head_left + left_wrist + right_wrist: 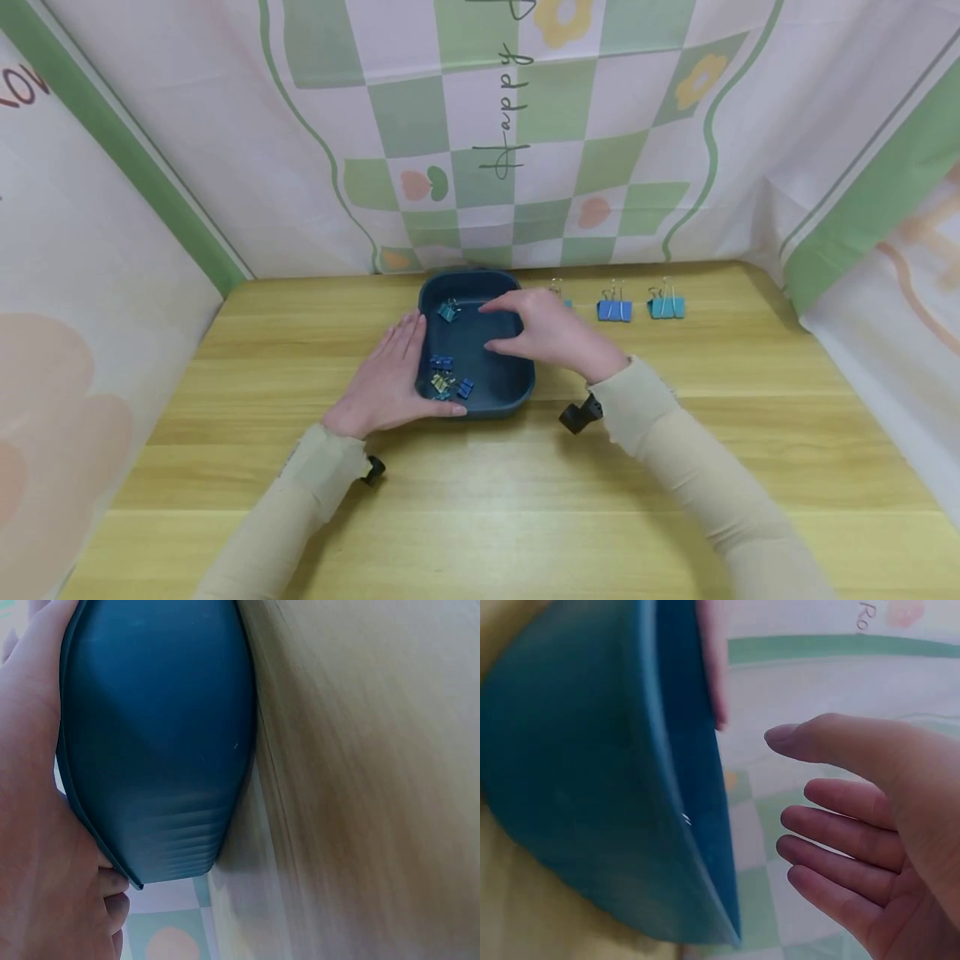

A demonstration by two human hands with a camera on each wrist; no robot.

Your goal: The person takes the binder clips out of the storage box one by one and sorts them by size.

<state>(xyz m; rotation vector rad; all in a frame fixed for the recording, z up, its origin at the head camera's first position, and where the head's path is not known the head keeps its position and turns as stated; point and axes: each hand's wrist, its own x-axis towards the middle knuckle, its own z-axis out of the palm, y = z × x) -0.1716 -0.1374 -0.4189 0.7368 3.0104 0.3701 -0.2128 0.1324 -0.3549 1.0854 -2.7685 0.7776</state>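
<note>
A dark blue rectangular tray point(480, 408) stands on the table. My left hand point(386, 375) rests along its left rim, fingers straight and thumb at the front edge; the left wrist view shows this hand point(45, 795) at the rim too. Over the tray's right side hovers my right hand point(551, 333), thumb and fingers apart with nothing between them; in the right wrist view that hand point(870, 840) is clear of the rim. Inside the tray lie a teal binder clip point(448, 312) at the back, and blue point(442, 363) and yellow point(440, 382) clips among several near the front left.
Right of the tray, larger binder clips stand in a row: a blue one point(615, 311), a teal one point(667, 307), and another teal one point(567, 303) mostly hidden behind my right hand. A patterned cloth point(480, 200) hangs behind the wooden table point(480, 517).
</note>
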